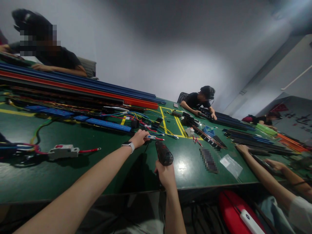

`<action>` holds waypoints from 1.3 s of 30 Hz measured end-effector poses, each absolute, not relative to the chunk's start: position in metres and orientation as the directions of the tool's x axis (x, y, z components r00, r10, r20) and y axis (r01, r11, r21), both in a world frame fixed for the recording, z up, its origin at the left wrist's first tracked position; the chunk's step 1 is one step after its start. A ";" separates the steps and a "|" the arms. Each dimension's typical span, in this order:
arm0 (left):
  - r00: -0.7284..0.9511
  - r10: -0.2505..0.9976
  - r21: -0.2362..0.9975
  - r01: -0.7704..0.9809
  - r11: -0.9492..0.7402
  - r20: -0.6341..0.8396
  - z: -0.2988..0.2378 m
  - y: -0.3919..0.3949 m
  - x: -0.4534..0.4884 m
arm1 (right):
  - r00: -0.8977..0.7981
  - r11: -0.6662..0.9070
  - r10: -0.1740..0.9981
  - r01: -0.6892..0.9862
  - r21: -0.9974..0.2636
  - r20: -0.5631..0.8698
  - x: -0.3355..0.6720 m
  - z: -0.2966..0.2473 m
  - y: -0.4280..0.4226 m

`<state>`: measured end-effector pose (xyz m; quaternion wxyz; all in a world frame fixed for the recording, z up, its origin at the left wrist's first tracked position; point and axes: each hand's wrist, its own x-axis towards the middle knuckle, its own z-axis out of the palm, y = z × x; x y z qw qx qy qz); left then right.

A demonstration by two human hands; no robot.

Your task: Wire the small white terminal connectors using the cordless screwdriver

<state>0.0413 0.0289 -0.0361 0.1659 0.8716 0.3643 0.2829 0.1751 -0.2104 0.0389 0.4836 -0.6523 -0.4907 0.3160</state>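
My left hand (139, 137), with a watch on its wrist, is closed around a small white circuit breaker (151, 137). A red lead with a metal lug sticks out of its right end. In my right hand (166, 174) is a black cordless drill (163, 152), gripped by the handle and pointing away from me. Its front end is close to the breaker's red lead; whether they touch, I cannot tell. Beyond my left hand lie blue socket strips (107, 124) and loose coloured wires (129, 114). A second white breaker (63, 151), with a red lead, rests on the table at the left.
Long orange and blue profiles (97, 92) run along the back of the green table (109, 182). A plastic bag (231, 165), red-handled pliers (197, 140) and a blue bin (209, 130) lie to the right. Co-workers sit across; another person's hands (243, 150) work at right.
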 end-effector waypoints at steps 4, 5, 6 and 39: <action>0.578 0.723 0.479 0.546 -0.687 0.378 -0.037 0.029 0.041 | 0.318 -0.036 0.945 0.328 -0.944 0.075 0.176 0.035 -0.210; 0.578 0.723 0.477 0.548 -0.687 0.378 -0.037 0.030 0.041 | 0.317 -0.037 0.945 0.327 -0.944 0.073 0.176 0.034 -0.209; 0.579 0.722 0.474 0.549 -0.688 0.378 -0.037 0.030 0.042 | 0.318 -0.038 0.945 0.328 -0.944 0.072 0.176 0.034 -0.209; 0.585 0.708 0.447 0.551 -0.705 0.395 -0.036 0.030 0.041 | 0.322 -0.043 0.945 0.296 -0.954 0.057 0.176 0.030 -0.207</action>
